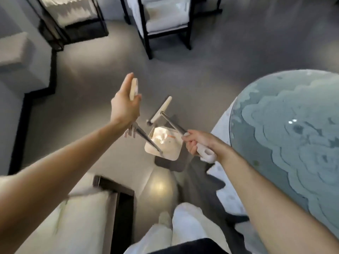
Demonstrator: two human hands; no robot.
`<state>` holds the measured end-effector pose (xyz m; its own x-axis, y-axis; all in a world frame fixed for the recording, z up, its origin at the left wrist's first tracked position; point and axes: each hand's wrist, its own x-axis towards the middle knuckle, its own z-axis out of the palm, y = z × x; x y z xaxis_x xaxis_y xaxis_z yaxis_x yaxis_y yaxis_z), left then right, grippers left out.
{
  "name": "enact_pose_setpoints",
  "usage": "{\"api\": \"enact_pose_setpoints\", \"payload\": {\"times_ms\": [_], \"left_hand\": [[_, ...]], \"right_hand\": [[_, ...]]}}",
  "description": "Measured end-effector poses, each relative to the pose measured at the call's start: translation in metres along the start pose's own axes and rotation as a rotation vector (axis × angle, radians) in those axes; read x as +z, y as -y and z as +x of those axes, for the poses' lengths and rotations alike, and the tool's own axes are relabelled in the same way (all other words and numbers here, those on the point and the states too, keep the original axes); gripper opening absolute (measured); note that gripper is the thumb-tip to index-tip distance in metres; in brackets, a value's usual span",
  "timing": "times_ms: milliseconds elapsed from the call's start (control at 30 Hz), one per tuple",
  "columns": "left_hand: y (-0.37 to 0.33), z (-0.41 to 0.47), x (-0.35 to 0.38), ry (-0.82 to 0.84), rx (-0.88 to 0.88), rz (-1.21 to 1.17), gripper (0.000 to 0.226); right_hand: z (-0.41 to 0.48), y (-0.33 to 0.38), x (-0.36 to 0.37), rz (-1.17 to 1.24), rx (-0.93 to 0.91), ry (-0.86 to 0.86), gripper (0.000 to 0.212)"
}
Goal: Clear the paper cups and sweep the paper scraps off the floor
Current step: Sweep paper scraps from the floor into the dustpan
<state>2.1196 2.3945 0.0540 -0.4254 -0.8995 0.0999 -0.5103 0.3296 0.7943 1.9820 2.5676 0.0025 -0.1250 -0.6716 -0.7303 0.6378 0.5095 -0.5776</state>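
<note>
Holding a long-handled dustpan in my left hand, I have my fingers curled round the pale grip at the top of its metal shaft, which slants down to the pan. The pan sits low over the grey floor with its shadow just beneath; I cannot tell whether it touches. My right hand is wrapped round the white handle of the broom, whose shaft runs forward to a cream head just beyond the pan's far edge. Paper scraps lie inside the pan, bright and blurred. The round glass counter, patterned in pale blue clouds, stands close by my right forearm. Dark-framed chairs with white cushions stand well apart across the floor.
</note>
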Motion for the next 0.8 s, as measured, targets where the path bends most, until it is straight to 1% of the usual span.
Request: {"api": "enact_pose_setpoints", "payload": {"times_ms": [200,333,400,500,533,567,600,633,667,700,767,800], "left_hand": [[-0.017,0.188,0.064,0.134,0.05,0.028,0.06],[-0.031,0.315,0.127,0.205,0.087,0.06,0.06],[-0.048,0.379,0.162,0.241,0.103,0.053,0.06],[-0.073,0.462,0.206,0.271,0.125,0.045,0.061],[-0.078,0.484,0.22,0.277,0.127,0.05,0.061],[-0.084,0.507,0.233,0.284,0.131,0.049,0.06],[-0.092,0.532,0.247,0.291,0.132,0.039,0.06],[-0.1,0.557,0.261,0.304,0.13,0.026,0.059],[-0.109,0.583,0.276,0.321,0.128,0.014,0.059],[-0.118,0.609,0.29,0.338,0.128,-0.004,0.059],[-0.137,0.661,0.324,0.38,0.149,-0.052,0.059],[-0.146,0.685,0.341,0.411,0.172,-0.059,0.058]], "right_hand": [[0.101,0.141,-0.028,0.124,-0.027,-0.091,0.049],[0.174,0.242,-0.056,0.195,-0.07,-0.156,0.058],[0.206,0.301,-0.078,0.213,-0.091,-0.173,0.057],[0.245,0.376,-0.108,0.215,-0.145,-0.19,0.046],[0.256,0.396,-0.116,0.225,-0.156,-0.19,0.032],[0.266,0.416,-0.123,0.234,-0.166,-0.202,0.026],[0.278,0.435,-0.134,0.23,-0.148,-0.239,0.053],[0.29,0.455,-0.145,0.242,-0.15,-0.254,0.047],[0.302,0.475,-0.155,0.265,-0.16,-0.266,0.05],[0.313,0.496,-0.165,0.268,-0.155,-0.274,0.048],[0.339,0.537,-0.189,0.313,-0.174,-0.274,0.03],[0.352,0.556,-0.199,0.328,-0.185,-0.288,0.026]]}}
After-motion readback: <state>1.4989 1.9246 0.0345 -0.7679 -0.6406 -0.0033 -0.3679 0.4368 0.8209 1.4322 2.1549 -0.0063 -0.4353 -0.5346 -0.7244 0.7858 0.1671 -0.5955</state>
